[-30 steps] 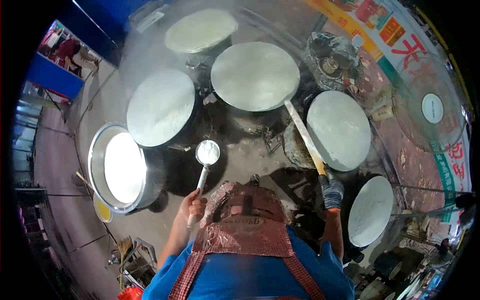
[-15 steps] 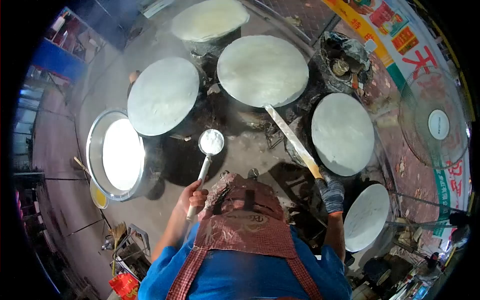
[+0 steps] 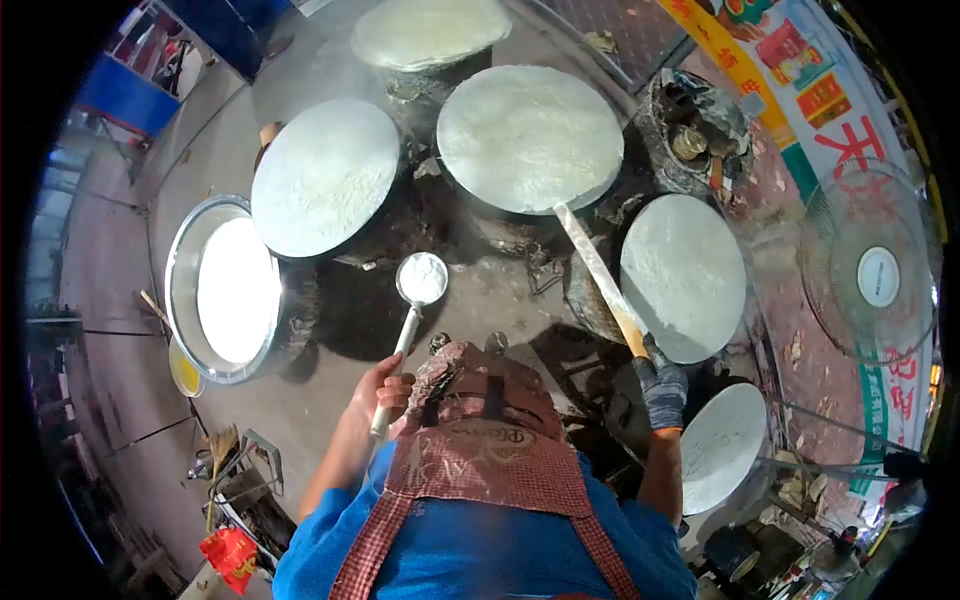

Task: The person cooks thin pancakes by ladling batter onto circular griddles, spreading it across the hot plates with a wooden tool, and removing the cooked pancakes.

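My bare left hand [image 3: 385, 388] is wrapped round the pale handle of a ladle [image 3: 422, 278], whose round bowl holds white batter. My right hand [image 3: 660, 388], in a grey glove, grips the yellowish end of a long flat spatula [image 3: 600, 275]. The spatula's far tip touches the near edge of the large round griddle [image 3: 530, 135], which is covered by a pale, thin layer. Right of the spatula is another coated griddle [image 3: 685, 280]. A wide metal basin [image 3: 185, 250] of white liquid stands at the left.
More white-covered round griddles stand at the upper left [image 3: 325, 180], the top [image 3: 430, 30] and the lower right [image 3: 722, 450]. A wire-guarded fan [image 3: 878, 277] and a printed banner [image 3: 820, 90] are on the right. A yellow container [image 3: 185, 370] sits beside the basin.
The spatula's tip has shifted left along the near edge of the large griddle since a second ago. The camera view has shifted slightly. Both hands keep their grips.
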Action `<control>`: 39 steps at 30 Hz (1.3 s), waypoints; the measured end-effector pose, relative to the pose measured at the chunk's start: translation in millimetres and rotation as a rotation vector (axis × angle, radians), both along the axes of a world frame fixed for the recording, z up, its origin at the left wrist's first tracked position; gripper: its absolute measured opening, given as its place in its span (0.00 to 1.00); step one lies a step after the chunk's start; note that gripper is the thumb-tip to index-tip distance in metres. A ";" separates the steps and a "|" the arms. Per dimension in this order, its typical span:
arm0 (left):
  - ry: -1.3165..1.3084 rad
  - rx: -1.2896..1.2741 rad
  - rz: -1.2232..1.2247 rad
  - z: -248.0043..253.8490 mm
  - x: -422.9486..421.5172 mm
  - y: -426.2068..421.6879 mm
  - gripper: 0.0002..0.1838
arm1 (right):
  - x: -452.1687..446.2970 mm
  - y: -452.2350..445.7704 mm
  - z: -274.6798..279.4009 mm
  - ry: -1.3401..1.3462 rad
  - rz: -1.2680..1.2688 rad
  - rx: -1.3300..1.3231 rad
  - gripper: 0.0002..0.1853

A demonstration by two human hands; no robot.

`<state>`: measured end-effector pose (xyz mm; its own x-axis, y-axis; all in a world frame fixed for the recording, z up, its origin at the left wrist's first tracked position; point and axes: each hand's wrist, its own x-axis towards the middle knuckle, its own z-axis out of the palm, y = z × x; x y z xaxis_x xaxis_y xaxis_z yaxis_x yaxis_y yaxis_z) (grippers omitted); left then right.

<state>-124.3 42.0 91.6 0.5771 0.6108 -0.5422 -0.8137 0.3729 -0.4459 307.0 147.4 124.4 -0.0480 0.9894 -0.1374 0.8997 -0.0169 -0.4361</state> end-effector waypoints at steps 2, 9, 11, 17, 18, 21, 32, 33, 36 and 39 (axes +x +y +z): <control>0.036 -0.029 -0.015 4.8 3.7 3.7 0.15 | 6.5 0.9 0.2 0.039 0.055 0.021 0.19; 0.035 0.001 0.032 2.1 11.6 5.8 0.17 | -0.3 21.0 -14.0 0.022 0.093 -0.121 0.19; 0.015 0.010 0.042 2.9 12.9 5.5 0.17 | -4.1 27.6 -17.2 0.011 0.142 -0.107 0.19; 0.030 -0.027 0.071 1.4 14.1 -2.1 0.16 | -21.5 44.7 -33.6 0.036 0.213 -0.045 0.22; 0.035 -0.035 0.076 1.0 13.6 -5.3 0.16 | -25.5 49.0 -35.9 0.026 0.226 -0.047 0.22; 0.051 -0.099 0.058 5.4 15.9 -8.4 0.13 | -40.1 66.9 -85.3 -0.183 0.305 0.055 0.25; 0.046 -0.065 0.068 -1.4 -10.0 -36.6 0.16 | -201.5 233.8 -107.6 -0.213 0.777 0.183 0.21; 0.071 -0.090 0.077 2.2 -9.7 -34.6 0.16 | -205.3 244.6 -118.0 -0.302 0.807 0.181 0.21; 0.009 -0.126 0.109 -1.7 -15.7 -39.6 0.16 | -208.4 245.2 -123.2 -0.323 0.808 0.234 0.16; -0.030 -0.150 0.132 -7.2 -20.5 -41.1 0.15 | -212.9 255.2 -117.3 -0.263 0.678 0.157 0.16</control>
<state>-144.8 0.9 84.5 0.5151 0.5957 -0.6163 -0.8363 0.1918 -0.5136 94.1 402.6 7.1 -0.6400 0.7633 -0.0884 0.7657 0.6240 -0.1562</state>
